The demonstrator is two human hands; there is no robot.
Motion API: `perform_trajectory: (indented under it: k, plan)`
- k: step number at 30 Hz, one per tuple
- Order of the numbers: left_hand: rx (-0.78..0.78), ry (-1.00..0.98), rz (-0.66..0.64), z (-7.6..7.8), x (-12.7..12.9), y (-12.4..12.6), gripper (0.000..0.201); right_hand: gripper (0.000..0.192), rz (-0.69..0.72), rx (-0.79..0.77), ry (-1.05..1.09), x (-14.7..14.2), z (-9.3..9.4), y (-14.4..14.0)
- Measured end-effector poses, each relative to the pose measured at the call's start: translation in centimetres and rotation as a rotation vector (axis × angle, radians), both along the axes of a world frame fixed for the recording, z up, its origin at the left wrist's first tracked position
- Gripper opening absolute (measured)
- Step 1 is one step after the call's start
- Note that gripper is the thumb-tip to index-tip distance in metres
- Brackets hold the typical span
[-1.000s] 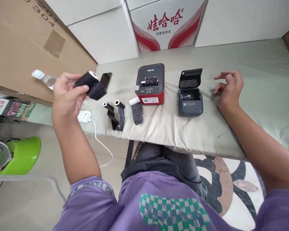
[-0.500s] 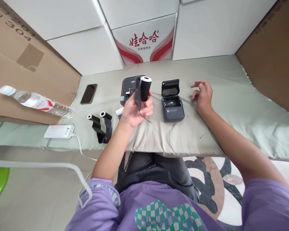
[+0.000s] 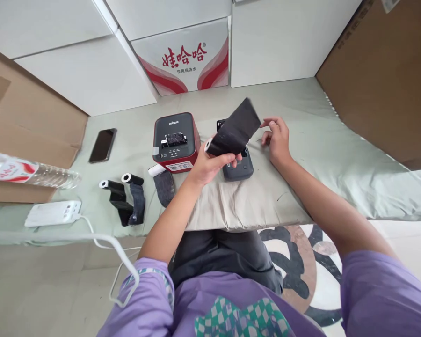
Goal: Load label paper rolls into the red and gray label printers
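Observation:
My left hand [image 3: 210,164] grips a black paper roll [image 3: 233,131] with a white core, its loose end fanned up to the right. The roll hangs over the small grey printer [image 3: 238,167], which it mostly hides. My right hand [image 3: 276,138] rests on the cloth just right of the printer, fingers loosely curled and holding nothing, close to the roll's free end. A red and grey printer [image 3: 175,142] stands to the left of my left hand, with a black strip in its slot.
Two black rolls [image 3: 126,199] and a third roll [image 3: 161,180] lie on the pale cloth [image 3: 301,154] left of centre. A phone [image 3: 103,145], water bottle [image 3: 28,171] and white power strip [image 3: 52,213] sit further left. Boxes [image 3: 184,58] line the back.
My left hand carried the black roll from the far left across to above the grey printer. The roll's strip now fans out. My right hand stayed beside the printer.

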State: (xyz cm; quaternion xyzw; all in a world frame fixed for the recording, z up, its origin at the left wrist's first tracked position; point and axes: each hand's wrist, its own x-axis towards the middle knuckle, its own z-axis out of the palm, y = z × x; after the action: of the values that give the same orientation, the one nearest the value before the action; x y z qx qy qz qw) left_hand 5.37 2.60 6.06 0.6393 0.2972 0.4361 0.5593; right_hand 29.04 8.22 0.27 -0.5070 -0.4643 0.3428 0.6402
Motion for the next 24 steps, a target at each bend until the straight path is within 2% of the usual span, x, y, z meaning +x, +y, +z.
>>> perform_trajectory:
  k: [3, 6, 8, 12, 15, 19, 24]
  plan:
    - [0.254, 0.148, 0.185, -1.2, -0.1, 0.0, 0.044, 0.043, 0.008, -0.016, -0.001, 0.0, 0.0, -0.1]
    - [0.489, 0.331, 0.214, -2.3, -0.7, 0.2, 0.041, 0.045, 0.02, -0.024, -0.024, 0.2, -0.1, 0.0]
    - [0.56, 0.413, 0.196, -2.7, -1.0, 0.4, 0.046, 0.046, 0.024, -0.029, -0.043, 0.3, -0.2, 0.0]
    - [0.613, 0.494, 0.157, -3.1, -1.1, 0.4, 0.062, 0.049, 0.015, -0.038, -0.057, 0.3, -0.1, -0.1]
    - [0.648, 0.507, 0.181, -3.0, -1.0, 0.3, 0.052, 0.047, 0.007, -0.037, -0.051, 0.2, 0.0, -0.2]
    - [0.681, 0.429, 0.212, -2.7, -1.1, 0.5, 0.037, 0.047, 0.01, -0.046, -0.066, 0.2, 0.1, -0.2]
    - [0.622, 0.408, 0.217, -2.1, -1.4, 0.5, 0.043, 0.052, -0.009, -0.018, -0.089, 0.1, 0.1, -0.2]
